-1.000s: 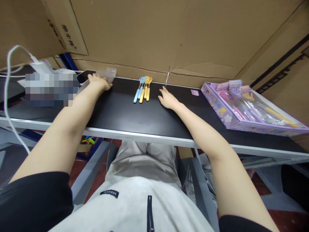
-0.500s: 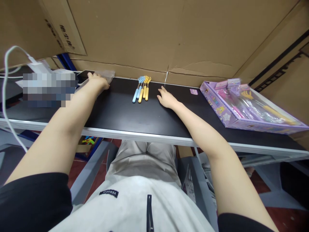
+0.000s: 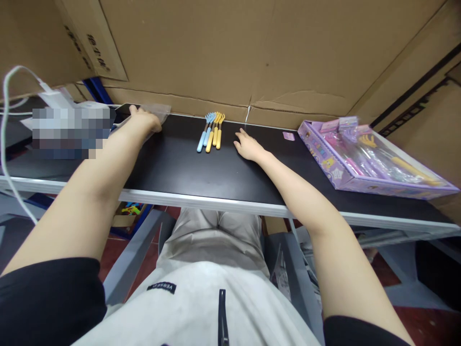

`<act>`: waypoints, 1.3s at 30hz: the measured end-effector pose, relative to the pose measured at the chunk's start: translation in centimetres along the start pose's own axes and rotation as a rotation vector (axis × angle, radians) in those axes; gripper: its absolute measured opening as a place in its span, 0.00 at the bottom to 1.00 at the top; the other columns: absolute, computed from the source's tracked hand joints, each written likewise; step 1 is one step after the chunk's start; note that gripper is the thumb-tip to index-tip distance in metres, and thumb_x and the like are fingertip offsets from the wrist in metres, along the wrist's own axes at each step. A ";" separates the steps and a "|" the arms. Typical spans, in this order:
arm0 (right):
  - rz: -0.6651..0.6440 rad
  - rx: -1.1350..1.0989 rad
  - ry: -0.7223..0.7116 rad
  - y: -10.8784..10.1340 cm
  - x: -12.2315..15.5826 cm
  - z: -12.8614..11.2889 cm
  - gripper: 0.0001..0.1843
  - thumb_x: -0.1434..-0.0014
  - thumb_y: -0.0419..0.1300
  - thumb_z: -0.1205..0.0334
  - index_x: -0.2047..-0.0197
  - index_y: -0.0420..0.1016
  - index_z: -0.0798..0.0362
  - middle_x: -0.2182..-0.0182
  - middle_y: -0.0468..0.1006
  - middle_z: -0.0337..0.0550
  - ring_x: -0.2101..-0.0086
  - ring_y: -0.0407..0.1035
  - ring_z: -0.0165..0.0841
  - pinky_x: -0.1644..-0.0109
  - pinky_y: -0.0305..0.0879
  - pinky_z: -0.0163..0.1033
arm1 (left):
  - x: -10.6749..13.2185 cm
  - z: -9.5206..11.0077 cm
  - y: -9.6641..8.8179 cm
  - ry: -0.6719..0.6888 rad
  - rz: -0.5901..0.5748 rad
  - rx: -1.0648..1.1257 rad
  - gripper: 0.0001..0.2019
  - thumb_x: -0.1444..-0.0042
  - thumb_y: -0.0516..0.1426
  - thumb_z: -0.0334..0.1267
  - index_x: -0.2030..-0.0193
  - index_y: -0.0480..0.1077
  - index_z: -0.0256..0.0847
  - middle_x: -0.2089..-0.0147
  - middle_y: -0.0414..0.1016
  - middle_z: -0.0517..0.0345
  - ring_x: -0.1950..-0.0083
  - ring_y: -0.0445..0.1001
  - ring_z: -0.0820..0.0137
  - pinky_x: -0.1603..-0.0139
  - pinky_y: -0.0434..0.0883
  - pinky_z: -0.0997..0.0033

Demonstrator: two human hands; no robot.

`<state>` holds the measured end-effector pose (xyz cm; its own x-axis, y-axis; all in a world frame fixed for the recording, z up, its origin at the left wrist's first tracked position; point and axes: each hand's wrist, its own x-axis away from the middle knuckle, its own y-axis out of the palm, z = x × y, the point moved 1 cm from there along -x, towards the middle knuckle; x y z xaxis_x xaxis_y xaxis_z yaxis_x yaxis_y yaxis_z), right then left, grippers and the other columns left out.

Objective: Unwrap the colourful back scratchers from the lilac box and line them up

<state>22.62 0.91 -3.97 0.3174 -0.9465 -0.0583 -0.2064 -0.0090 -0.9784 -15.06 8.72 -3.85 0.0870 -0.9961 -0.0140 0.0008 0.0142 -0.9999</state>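
Running along the foot of a tall cardboard wall (image 3: 209,53), a black desk (image 3: 187,178) with a pale metal front edge fills the middle of the head view. Below it show a red floor (image 3: 115,250), grey chair (image 3: 133,262) parts and, at the lower left, a small open carton (image 3: 124,220) with brightly coloured pieces. A white cable (image 3: 5,125) loops at the far left beside a pixelated patch whose contents cannot be made out.

Five claw-headed sticks (image 3: 209,142) lie side by side on the desk, near the wall and between the two hands. Their long axes run from the person toward the wall, leaning slightly right at the far end; the claws point away, the handles toward the person. Two are blue (image 3: 200,142), on the left; three are yellow (image 3: 218,139), on the right.

One right hand (image 3: 249,146) lies just right of the yellow ones, apart from them, its grip open with the fingers loosely spread. The left hand (image 3: 144,120) is at a clear plastic bag (image 3: 161,112) near the wall; whether its grip is closed on the bag cannot be told. To the right are one small purple card (image 3: 288,136) and one purple box (image 3: 327,161), open-topped, holding wrapped sticks in pink, purple and yellow, too overlapped to count.
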 end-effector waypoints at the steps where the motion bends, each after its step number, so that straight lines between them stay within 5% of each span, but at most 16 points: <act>1: -0.004 0.002 0.003 -0.1 0.1 -0.1 0.32 0.25 0.47 0.62 0.22 0.58 0.64 0.21 0.45 0.62 0.24 0.51 0.51 0.22 0.53 0.61 | 1.1 0.9 -0.7 -0.116 -0.075 -0.141 0.38 0.38 0.56 0.56 0.31 0.68 0.25 0.28 0.69 0.36 0.27 0.53 0.42 0.27 0.38 0.29; 4: -0.012 0.009 0.009 -0.1 0.1 -0.2 0.32 0.24 0.47 0.62 0.21 0.57 0.64 0.21 0.45 0.61 0.24 0.51 0.51 0.22 0.52 0.61 | 4.0 3.7 -3.2 -0.150 -0.099 -0.207 0.33 0.31 0.51 0.48 0.30 0.67 0.20 0.23 0.61 0.32 0.23 0.53 0.46 0.25 0.42 0.37; 9: -0.018 0.012 0.009 -0.1 0.1 -0.2 0.32 0.24 0.47 0.61 0.22 0.58 0.64 0.21 0.45 0.61 0.24 0.51 0.51 0.22 0.52 0.61 | 6.3 7.6 -6.4 -0.069 0.244 0.175 0.22 0.31 0.55 0.39 0.38 0.77 0.28 0.31 0.73 0.35 0.26 0.63 0.44 0.24 0.41 0.29; 13: -0.031 0.030 0.009 -0.2 0.1 -0.1 0.31 0.24 0.45 0.62 0.22 0.60 0.65 0.21 0.47 0.61 0.24 0.51 0.51 0.22 0.52 0.62 | 7.5 10.5 -8.0 -0.031 0.530 0.720 0.12 0.35 0.57 0.31 0.51 0.81 0.31 0.46 0.84 0.44 0.42 0.79 0.55 0.32 0.67 0.48; 16: -0.031 0.044 0.003 -0.2 0.0 0.0 0.31 0.24 0.45 0.62 0.24 0.63 0.65 0.23 0.52 0.62 0.24 0.51 0.51 0.23 0.51 0.64 | 8.6 12.6 -8.3 0.052 0.469 1.139 0.10 0.38 0.55 0.26 0.59 0.78 0.28 0.57 0.84 0.45 0.63 0.79 0.68 0.50 0.76 0.62; 18: -0.028 0.053 -0.004 -0.1 0.0 0.0 0.30 0.24 0.46 0.61 0.24 0.64 0.63 0.24 0.54 0.62 0.24 0.51 0.52 0.23 0.50 0.67 | 9.2 13.7 -7.8 0.101 0.389 1.222 0.09 0.37 0.53 0.27 0.60 0.76 0.30 0.59 0.83 0.47 0.66 0.77 0.72 0.50 0.76 0.62; 24: -0.057 0.133 -0.021 -0.9 0.2 0.0 0.29 0.24 0.49 0.61 0.25 0.65 0.63 0.23 0.54 0.59 0.23 0.46 0.53 0.21 0.45 0.68 | 9.0 14.5 -3.5 0.230 0.381 0.761 0.11 0.41 0.54 0.32 0.58 0.77 0.36 0.58 0.83 0.46 0.53 0.79 0.60 0.44 0.75 0.58; 26: -0.062 0.156 -0.038 -2.7 0.3 0.5 0.28 0.27 0.56 0.61 0.27 0.70 0.59 0.25 0.61 0.57 0.25 0.53 0.53 0.21 0.47 0.66 | 8.7 14.3 -2.6 0.273 0.394 0.576 0.14 0.40 0.53 0.35 0.54 0.79 0.36 0.55 0.83 0.45 0.48 0.78 0.57 0.41 0.72 0.57; 29: -0.016 0.073 -0.008 -7.3 0.8 2.2 0.25 0.31 0.62 0.63 0.32 0.77 0.58 0.35 0.76 0.57 0.36 0.72 0.50 0.26 0.62 0.55 | 8.6 14.2 -2.4 0.281 0.405 0.463 0.17 0.37 0.51 0.39 0.50 0.79 0.37 0.53 0.82 0.43 0.46 0.76 0.54 0.40 0.71 0.56; 34: 0.410 -0.082 0.216 -15.1 3.0 7.9 0.28 0.28 0.56 0.64 0.31 0.71 0.75 0.37 0.75 0.68 0.35 0.70 0.44 0.34 0.63 0.43 | 9.4 14.6 -2.9 0.244 0.450 0.450 0.20 0.35 0.49 0.40 0.46 0.79 0.39 0.50 0.81 0.42 0.44 0.75 0.51 0.38 0.69 0.52; 36: 0.535 0.009 0.427 -16.2 4.3 11.2 0.31 0.29 0.57 0.63 0.28 0.68 0.75 0.34 0.71 0.73 0.32 0.66 0.45 0.36 0.62 0.41 | 9.6 14.7 -2.9 0.246 0.459 0.446 0.20 0.35 0.49 0.40 0.46 0.79 0.39 0.50 0.81 0.43 0.45 0.75 0.52 0.39 0.70 0.53; 39: 0.506 0.260 0.584 -15.0 6.4 16.5 0.26 0.26 0.55 0.63 0.33 0.75 0.75 0.35 0.69 0.82 0.37 0.73 0.47 0.41 0.67 0.46 | 9.4 14.7 -2.8 0.261 0.471 0.439 0.19 0.35 0.50 0.40 0.47 0.79 0.40 0.51 0.81 0.45 0.45 0.75 0.53 0.40 0.70 0.55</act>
<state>43.05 0.32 7.10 -0.3057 -0.8320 -0.4630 0.0485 0.4720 -0.8803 0.40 0.56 -1.16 -0.0654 -0.8627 -0.5014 0.4295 0.4292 -0.7945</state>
